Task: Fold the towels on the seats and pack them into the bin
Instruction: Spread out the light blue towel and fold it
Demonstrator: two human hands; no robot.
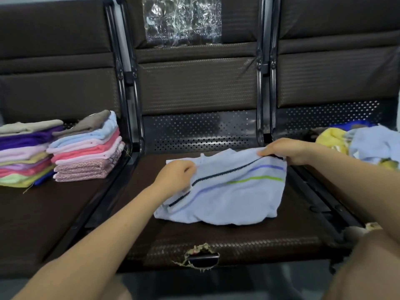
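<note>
The left hand [175, 175] pinches the left edge of one pale blue cotton towel with navy, violet and green stripes [227, 191], and the right hand [285, 151] grips its far right corner. It lies mid-seat on the middle brown padded seat [216, 241]. Two stacks of folded towels [60, 152] sit on the left seat; a loose heap of unfolded towels [365, 144] lies on the right seat. Both forearms reach forward.
</note>
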